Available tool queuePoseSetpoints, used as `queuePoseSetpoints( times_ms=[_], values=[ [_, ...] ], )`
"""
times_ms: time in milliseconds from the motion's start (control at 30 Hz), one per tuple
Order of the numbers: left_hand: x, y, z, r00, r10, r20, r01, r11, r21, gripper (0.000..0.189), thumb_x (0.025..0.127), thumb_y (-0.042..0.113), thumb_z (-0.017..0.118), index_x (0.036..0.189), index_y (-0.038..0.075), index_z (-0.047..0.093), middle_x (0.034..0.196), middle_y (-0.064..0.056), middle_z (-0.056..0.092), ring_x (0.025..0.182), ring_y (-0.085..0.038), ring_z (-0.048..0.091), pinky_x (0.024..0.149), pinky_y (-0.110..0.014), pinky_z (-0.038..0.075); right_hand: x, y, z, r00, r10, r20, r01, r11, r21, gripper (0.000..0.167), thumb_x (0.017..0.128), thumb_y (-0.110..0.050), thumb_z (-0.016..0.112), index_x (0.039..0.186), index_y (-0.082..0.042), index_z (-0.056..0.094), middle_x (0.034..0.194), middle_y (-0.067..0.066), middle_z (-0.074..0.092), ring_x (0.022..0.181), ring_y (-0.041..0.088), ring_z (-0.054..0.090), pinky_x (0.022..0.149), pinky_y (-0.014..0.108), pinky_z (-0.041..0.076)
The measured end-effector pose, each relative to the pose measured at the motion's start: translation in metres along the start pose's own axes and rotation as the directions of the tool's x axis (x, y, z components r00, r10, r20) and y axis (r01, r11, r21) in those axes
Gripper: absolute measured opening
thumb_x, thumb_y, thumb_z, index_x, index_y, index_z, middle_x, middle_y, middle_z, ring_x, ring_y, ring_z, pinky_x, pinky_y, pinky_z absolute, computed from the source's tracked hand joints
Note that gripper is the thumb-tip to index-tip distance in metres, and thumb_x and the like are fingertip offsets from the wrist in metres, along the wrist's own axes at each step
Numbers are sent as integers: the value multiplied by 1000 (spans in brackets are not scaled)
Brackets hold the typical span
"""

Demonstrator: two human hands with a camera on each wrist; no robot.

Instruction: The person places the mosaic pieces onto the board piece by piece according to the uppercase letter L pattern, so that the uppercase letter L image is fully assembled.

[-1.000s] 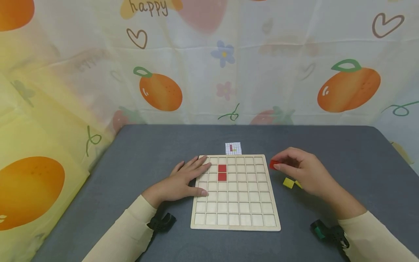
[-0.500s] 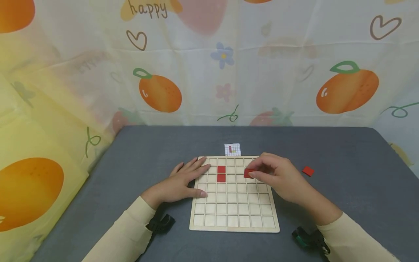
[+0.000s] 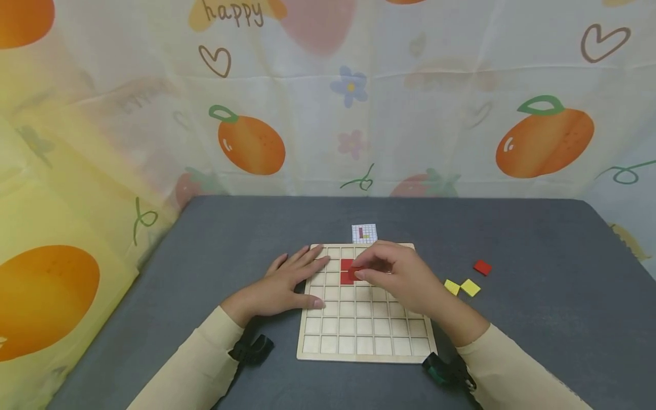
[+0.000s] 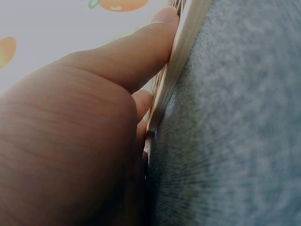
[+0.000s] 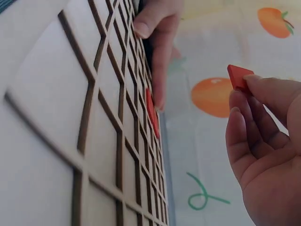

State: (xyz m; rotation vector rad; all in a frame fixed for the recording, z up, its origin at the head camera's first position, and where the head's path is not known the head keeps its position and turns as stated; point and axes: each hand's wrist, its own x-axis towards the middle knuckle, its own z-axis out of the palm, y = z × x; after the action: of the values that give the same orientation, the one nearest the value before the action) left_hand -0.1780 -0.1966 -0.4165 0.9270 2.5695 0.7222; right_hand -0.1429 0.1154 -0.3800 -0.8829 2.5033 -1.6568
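A wooden grid board (image 3: 364, 326) lies on the dark table, with two red square tiles (image 3: 346, 265) one below the other in its third column. My left hand (image 3: 287, 286) rests spread on the board's left edge, the thumb and fingers straight on the wood. Above the board my right hand (image 3: 397, 273) pinches another red tile (image 5: 240, 76) between thumb and fingertips. In the head view this held tile partly overlaps the lower placed one. The right wrist view shows it raised off the grid.
Right of the board lie two yellow tiles (image 3: 470, 287) and a loose red tile (image 3: 482, 267). A small printed grid card (image 3: 364, 233) sits just behind the board's far edge. A fruit-patterned cloth (image 3: 307, 85) hangs behind the table (image 3: 246, 222).
My right hand has carried the red tile leftward from beside the board to over the two placed tiles. The loose tiles at right have come into view. My left hand has stayed put.
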Motion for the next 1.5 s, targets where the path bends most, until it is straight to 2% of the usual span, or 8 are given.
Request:
queuePoseSetpoints(
  times_ms=[233,633,833,1167,1500],
  values=[
    [1,0,0,1000,-10,3,10,1000,2,97,99,62,74,176,25,26,182,5,6,166,-27,-4,124,-66,-7,5,5,19,997,59,40,-59,998,12,12,102,-5,78,111,-12,82,107,-3,73,98,18,69,90,37,58],
    [0,1,-1,1000,-6,-8,6,1000,-3,96,100,60,74,175,24,28,182,4,8,166,-28,-2,124,-67,-6,3,18,33,983,162,83,-150,979,-140,12,102,-5,78,105,-16,81,103,-9,72,98,13,67,92,43,55],
    [0,1,-1,1000,2,-9,-2,1000,-3,95,100,60,74,175,24,28,182,3,8,166,-28,-2,124,-67,-6,1,19,34,982,172,72,-156,969,-190,13,102,-6,78,103,-19,81,103,-11,72,99,12,67,94,44,55],
    [-1,3,-2,1000,1,-5,-1,1000,-5,94,101,58,74,175,23,28,182,2,9,166,-29,-2,124,-67,-6,0,20,34,987,149,62,-129,960,-249,10,101,-9,79,107,-15,84,104,-11,70,101,13,66,95,43,54],
    [0,2,-1,1000,-9,-4,10,1000,7,95,100,59,74,175,24,28,182,3,8,166,-29,-2,123,-69,-5,-1,23,35,988,120,98,-87,955,-285,14,101,-12,80,113,-9,87,98,-11,64,87,10,59,79,34,52]
  ],
)
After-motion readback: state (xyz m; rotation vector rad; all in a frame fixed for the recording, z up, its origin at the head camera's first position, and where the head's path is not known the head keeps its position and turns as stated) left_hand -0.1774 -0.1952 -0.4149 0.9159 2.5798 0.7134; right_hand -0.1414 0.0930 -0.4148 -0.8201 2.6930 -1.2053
